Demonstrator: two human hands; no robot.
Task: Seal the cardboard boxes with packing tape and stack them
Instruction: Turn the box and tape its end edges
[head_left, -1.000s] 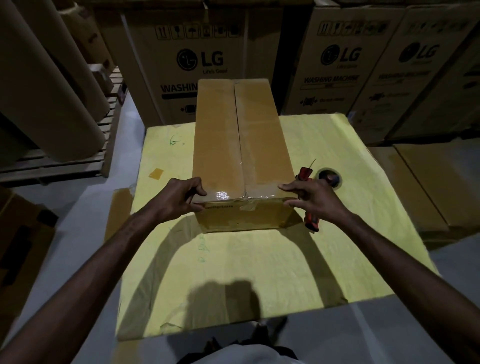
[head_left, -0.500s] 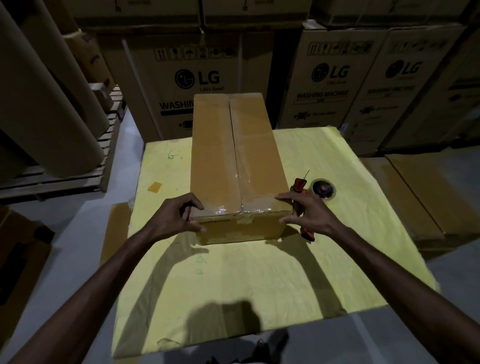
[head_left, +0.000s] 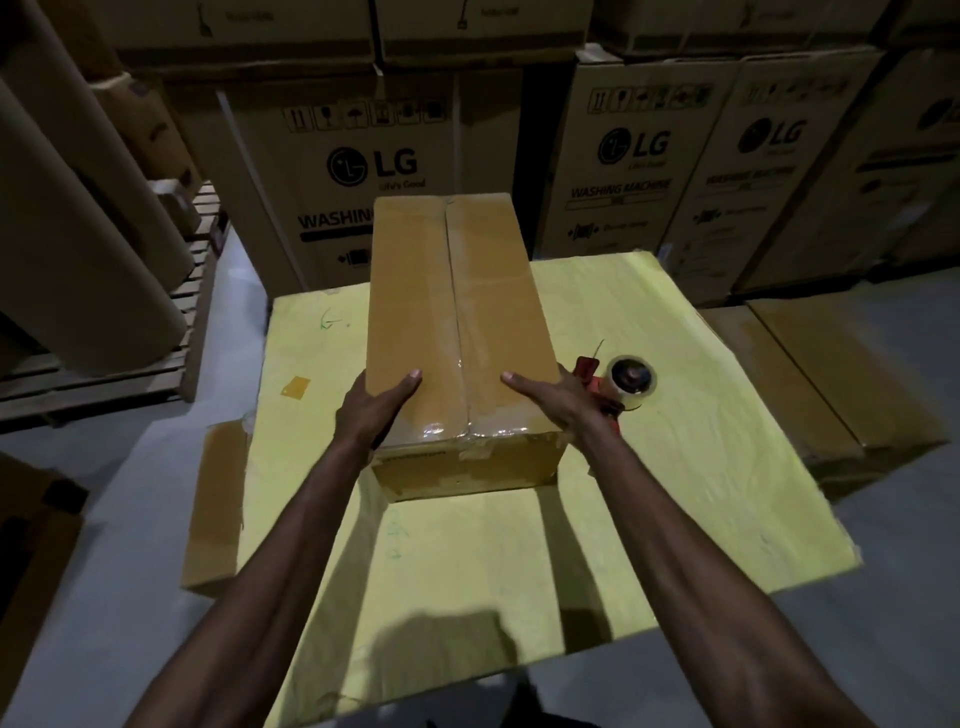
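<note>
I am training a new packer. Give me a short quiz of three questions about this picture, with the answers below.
1. True or false: the tape dispenser lies on the yellow table to the left of the cardboard box.
2. Where do the thumbs of the left hand and the right hand rest? A) on top of the box B) on the dispenser C) on the table
3. Fill the gap: clear tape runs along the box's middle ____.
Key: 1 false, it lies to the right; 2 A; 3 seam.
</note>
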